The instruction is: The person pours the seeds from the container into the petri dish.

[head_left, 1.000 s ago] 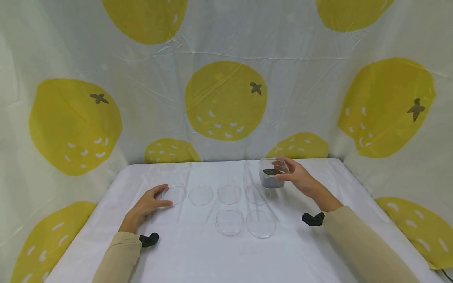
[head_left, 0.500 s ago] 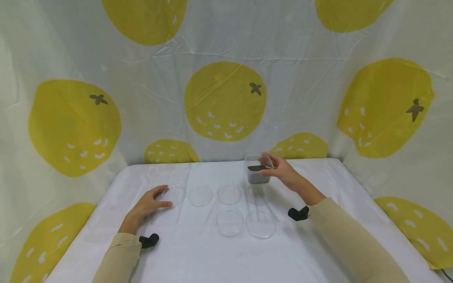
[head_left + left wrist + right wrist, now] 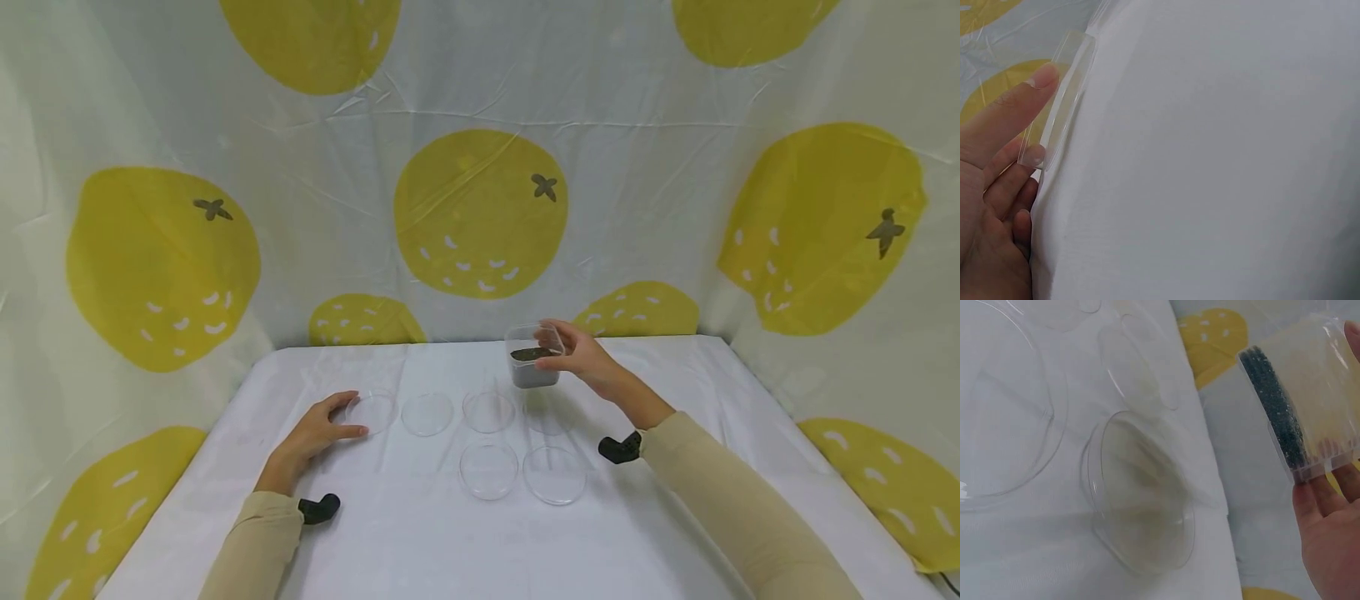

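My left hand (image 3: 318,429) holds the leftmost clear petri dish (image 3: 375,412) by its edge, thumb on the near side and fingers on the far side. In the left wrist view, the thumb (image 3: 1019,109) presses the rim of that dish. My right hand (image 3: 588,358) grips a clear square plastic tub (image 3: 536,377) by its side, raised above the back of the table. Dark granules (image 3: 1275,403) fill its lower part. The tub is roughly upright in the head view. Below and just right of it lies a petri dish (image 3: 549,432).
More clear petri dishes lie on the white cloth (image 3: 420,533): a back row with a middle-left dish (image 3: 427,415) and another dish (image 3: 488,412), plus a front pair, one dish (image 3: 488,472) beside the other (image 3: 555,477). A lemon-print curtain (image 3: 637,208) hangs behind.
My right hand has carried the tub leftward and slightly up, from right of the back row to above its right part. My left hand has stayed at the leftmost dish.
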The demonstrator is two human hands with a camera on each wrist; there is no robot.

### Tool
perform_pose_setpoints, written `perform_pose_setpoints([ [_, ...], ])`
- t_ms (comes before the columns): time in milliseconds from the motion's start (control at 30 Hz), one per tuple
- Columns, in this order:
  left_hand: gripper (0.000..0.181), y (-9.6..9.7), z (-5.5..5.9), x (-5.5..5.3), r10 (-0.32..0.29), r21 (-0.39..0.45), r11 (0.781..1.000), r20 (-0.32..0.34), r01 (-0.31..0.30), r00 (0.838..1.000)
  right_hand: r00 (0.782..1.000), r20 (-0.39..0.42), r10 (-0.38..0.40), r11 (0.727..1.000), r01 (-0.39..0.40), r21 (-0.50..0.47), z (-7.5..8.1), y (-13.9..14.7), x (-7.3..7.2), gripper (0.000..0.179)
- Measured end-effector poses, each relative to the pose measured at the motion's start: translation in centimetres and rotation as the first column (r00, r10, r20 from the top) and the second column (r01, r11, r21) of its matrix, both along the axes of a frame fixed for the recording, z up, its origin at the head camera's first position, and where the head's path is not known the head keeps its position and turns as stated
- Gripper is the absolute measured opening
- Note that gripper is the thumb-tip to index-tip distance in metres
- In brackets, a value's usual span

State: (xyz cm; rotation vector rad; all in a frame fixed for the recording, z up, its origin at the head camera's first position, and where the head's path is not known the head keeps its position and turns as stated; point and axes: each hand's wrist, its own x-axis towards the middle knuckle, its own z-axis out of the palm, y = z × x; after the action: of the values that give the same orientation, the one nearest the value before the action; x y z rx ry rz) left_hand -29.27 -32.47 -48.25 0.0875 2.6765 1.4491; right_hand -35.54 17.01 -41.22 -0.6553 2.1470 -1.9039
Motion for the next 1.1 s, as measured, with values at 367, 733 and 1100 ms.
perform_pose_setpoints([
  [367, 0.087, 0.0, 0.1, 0.3, 0.004, 0.021, 1.0, 0.009, -0.005, 1.0, 0.999, -0.004, 0.044, 0.999, -0.044, -0.005, 0.3, -2.1, -0.2, 0.083],
  [733, 0.088, 0.2, 0.1, 0.1, 0.009, 0.02, 1.0, 0.006, -0.009, 1.0, 0.999, -0.015, 0.052, 0.998, -0.051, 0.036, 0.5, -4.2, -0.3, 0.084],
  [1100, 0.088, 0.0, 0.1, -0.1, 0.005, 0.017, 1.0, 0.003, -0.005, 1.0, 0.998, -0.034, 0.055, 0.996, -0.053, 0.07, 0.4, -6.1, -0.8, 0.087],
])
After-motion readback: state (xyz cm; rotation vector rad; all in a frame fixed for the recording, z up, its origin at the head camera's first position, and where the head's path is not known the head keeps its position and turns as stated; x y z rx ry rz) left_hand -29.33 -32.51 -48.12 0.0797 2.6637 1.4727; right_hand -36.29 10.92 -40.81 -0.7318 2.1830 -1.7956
